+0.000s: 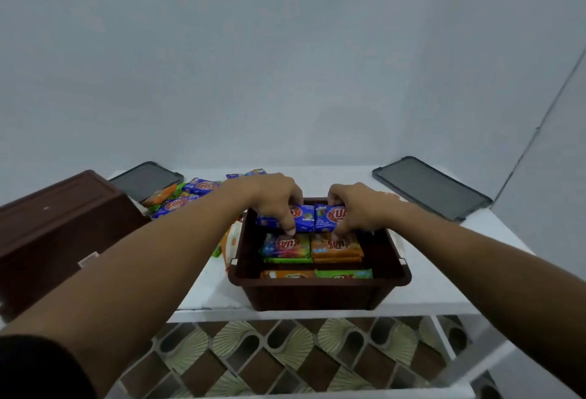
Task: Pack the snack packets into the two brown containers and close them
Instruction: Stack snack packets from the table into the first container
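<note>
Nearest, a dark sleeve point(28, 370) caps the left forearm, and both arms reach forward over the white surface point(450, 284). At far left a second brown container point(60, 227) lies with a flat face up, seemingly tipped over; whether anything is inside I cannot tell. Behind it a grey lid point(144, 179) lies flat, set aside to leave the boxes open for filling, and loose snack packets point(193, 191) sit heaped beside it, within reach. The left hand point(269, 197) has its grip closed on a blue packet point(301, 219), thumb in front and fingers behind, over the far row of the open brown container point(317, 292). That box already carries green and orange packets point(287, 246) in tidy rows, likely to use the space well. The right hand point(361, 208) pinches a second blue packet point(328, 218), edge to edge with the first. At far right lies the other grey lid point(432, 187).
</note>
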The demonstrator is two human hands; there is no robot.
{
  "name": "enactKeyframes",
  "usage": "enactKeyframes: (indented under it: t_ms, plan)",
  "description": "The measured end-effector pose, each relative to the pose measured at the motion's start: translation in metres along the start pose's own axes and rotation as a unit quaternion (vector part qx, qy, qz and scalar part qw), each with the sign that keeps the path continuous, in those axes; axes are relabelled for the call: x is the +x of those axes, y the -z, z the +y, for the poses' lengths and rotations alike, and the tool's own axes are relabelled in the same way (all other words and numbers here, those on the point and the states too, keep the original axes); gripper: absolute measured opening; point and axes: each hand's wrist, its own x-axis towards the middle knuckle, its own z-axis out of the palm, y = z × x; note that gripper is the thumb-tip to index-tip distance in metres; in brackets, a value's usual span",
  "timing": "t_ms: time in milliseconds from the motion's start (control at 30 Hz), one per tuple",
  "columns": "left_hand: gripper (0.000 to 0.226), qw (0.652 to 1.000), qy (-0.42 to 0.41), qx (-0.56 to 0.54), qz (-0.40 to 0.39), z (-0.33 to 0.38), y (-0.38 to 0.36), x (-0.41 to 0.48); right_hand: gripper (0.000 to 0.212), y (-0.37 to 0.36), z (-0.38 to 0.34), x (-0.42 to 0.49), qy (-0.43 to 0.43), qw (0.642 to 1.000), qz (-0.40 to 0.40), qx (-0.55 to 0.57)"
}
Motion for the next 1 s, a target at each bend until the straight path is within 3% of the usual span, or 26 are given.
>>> enactKeyframes:
  t_ms: [300,500,633,833,1000]
  plan:
    - [0.073,0.998,0.064,0.01,-0.02,0.012,-0.061,0.014,0.056,-0.047,0.005,0.009,-0.002,0.996,-0.071,-0.049]
    - [0.076,0.996,0.07,0.062,0.002,0.018,-0.075,0.017,0.063,-0.058,0.004,0.013,0.052,0.979,-0.027,-0.193]
    - [0.081,0.997,0.056,0.049,0.032,0.019,-0.078,0.014,0.07,-0.053,0.008,0.012,0.065,0.984,-0.017,-0.162]
    - [0.047,0.997,0.07,0.012,0.032,0.009,-0.075,0.015,0.062,-0.051,0.016,0.018,0.044,0.986,-0.055,-0.151]
    - [0.043,0.997,0.075,-0.008,0.015,0.007,-0.076,0.019,0.057,-0.05,0.014,0.023,0.053,0.983,-0.066,-0.161]
